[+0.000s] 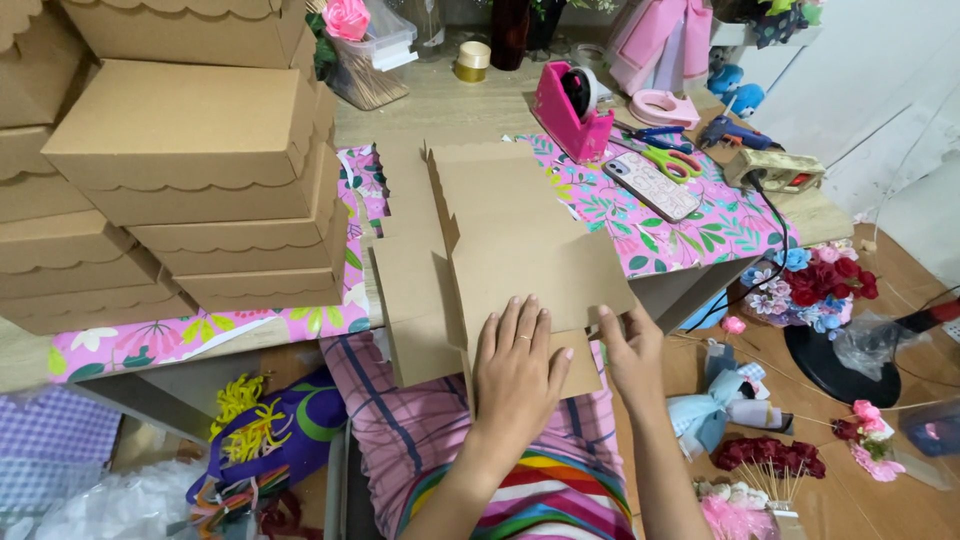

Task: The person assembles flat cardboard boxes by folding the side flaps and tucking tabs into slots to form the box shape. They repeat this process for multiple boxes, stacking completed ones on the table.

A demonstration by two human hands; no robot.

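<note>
At the desk's left end, a stack of closed brown cardboard boxes with scalloped lids stands on a pink floral covering that runs across the pale wooden top. Below that end, on the floor, lie a checked purple cloth and a purple bag with yellow trimmings.

At the middle of the near edge lies the flat, unfolded cardboard box blank, its lower flaps hanging over the edge above a lap in pink striped fabric. The left hand lies flat on the blank's lower part, fingers spread and pressed down. Just beside it, the right hand grips the blank's lower right corner at the desk's edge, thumb on top, fingers tucked under.

Toward the far edge stand a pink tape dispenser and a small gold roll. Right of the blank lie a phone in a patterned case, scissors and a blue glue gun, near the right corner.

Past the right edge, on the brown floor, sit a bouquet of red, blue and pink fabric flowers, loose ribbon bows and bundled dark red roses.
</note>
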